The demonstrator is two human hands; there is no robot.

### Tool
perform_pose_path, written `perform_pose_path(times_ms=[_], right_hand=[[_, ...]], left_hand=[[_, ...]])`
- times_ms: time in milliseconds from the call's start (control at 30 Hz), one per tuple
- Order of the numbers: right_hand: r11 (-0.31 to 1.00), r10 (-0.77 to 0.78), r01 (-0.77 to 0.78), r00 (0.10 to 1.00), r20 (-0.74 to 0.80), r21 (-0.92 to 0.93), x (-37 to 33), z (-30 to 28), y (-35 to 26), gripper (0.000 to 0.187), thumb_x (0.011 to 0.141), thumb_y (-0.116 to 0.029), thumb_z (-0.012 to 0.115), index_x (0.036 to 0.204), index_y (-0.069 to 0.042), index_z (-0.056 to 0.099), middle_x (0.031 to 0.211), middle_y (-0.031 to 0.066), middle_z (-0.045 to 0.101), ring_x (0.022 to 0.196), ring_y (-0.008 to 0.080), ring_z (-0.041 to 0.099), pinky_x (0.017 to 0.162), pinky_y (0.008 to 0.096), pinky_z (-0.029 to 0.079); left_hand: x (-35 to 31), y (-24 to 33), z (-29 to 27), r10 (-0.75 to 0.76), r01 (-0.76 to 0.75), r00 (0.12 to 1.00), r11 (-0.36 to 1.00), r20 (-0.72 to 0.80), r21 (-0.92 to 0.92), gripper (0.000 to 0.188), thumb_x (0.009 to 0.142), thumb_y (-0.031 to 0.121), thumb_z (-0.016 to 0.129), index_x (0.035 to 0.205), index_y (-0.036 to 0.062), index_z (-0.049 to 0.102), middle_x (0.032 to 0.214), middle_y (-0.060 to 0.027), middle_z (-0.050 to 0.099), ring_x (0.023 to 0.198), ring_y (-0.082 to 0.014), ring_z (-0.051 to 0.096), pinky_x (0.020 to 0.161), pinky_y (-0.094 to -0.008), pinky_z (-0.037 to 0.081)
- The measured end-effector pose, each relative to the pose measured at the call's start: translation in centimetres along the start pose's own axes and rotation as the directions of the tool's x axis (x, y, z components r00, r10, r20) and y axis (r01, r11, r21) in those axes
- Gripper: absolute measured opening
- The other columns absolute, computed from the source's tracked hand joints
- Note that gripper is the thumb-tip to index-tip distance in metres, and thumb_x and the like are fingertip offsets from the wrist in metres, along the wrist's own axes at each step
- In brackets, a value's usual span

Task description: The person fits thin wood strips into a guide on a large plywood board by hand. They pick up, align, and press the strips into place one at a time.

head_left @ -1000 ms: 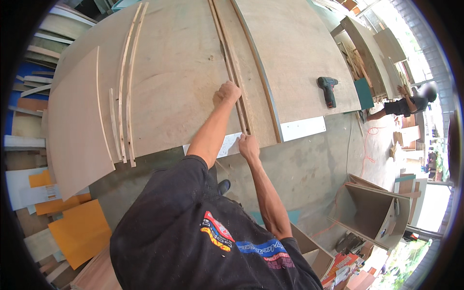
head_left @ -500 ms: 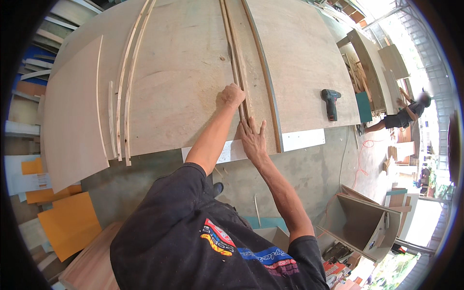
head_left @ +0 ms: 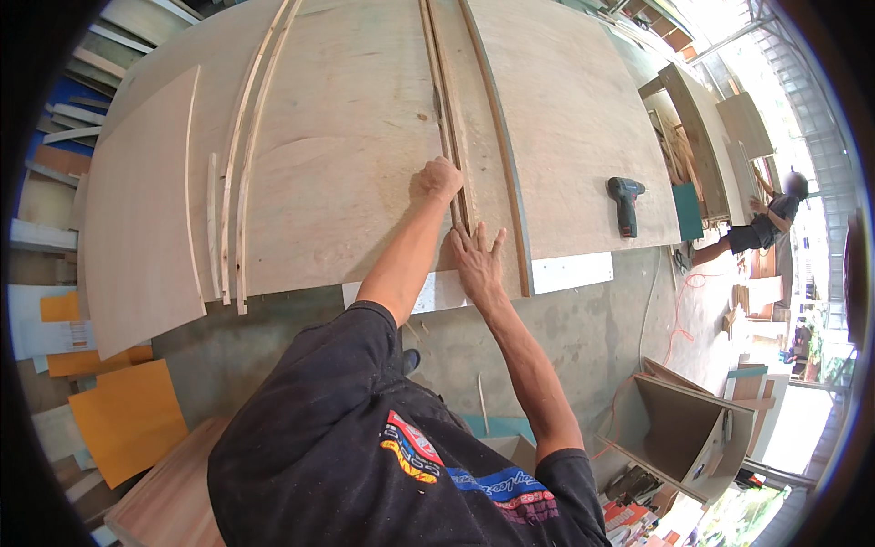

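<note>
My left hand [head_left: 441, 179] is closed in a fist at the left edge of some long thin wooden strips [head_left: 445, 109]. What its fingers hold, if anything, is hidden. Closer to the table's near edge, my right hand [head_left: 478, 260] lies with its fingers spread over the end of the strips and the board [head_left: 483, 173] beside them. This narrow board has a dark right edge. All of these rest on a large plywood sheet [head_left: 355, 173], with a little sawdust by the strips.
A cordless drill [head_left: 626, 202] lies to the right on the sheet. Two long strips [head_left: 248, 173] and a curved plywood panel [head_left: 146, 219] lie left. A white board [head_left: 572, 272] juts out underneath. Open cabinets [head_left: 679, 424] stand right, with an orange cord [head_left: 679, 333] and another person [head_left: 770, 214].
My hands stay in nearly the same places on the strips. The other person at the right has shifted slightly, and the whole view has moved a little.
</note>
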State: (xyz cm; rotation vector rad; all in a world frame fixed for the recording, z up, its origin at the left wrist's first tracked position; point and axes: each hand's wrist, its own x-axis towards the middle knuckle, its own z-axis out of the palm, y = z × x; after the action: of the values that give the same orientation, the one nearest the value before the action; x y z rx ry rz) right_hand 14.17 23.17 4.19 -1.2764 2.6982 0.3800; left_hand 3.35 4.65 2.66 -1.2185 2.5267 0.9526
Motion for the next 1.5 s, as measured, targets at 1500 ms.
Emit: perform_pose_path(times_ms=[1500], right_hand=[[0.994,0.099,-0.099,0.995,-0.009,-0.039,8.1,-1.4,0.9,0.06,0.098,-0.015,0.05,0.156,-0.016,0.033,0.166,0.004,0.022,0.144,0.0314,0.036,0.111,0.0697,0.029]], left_hand=[[-0.1,-0.3,-2.1,0.006,0.0,0.998,0.996,0.064,-0.09,0.035,0.09,0.027,0.062,0.112,0.0013,0.071,0.111,-0.0187,0.073,0.107,-0.0341,0.07,0.092,-0.0435,0.056]])
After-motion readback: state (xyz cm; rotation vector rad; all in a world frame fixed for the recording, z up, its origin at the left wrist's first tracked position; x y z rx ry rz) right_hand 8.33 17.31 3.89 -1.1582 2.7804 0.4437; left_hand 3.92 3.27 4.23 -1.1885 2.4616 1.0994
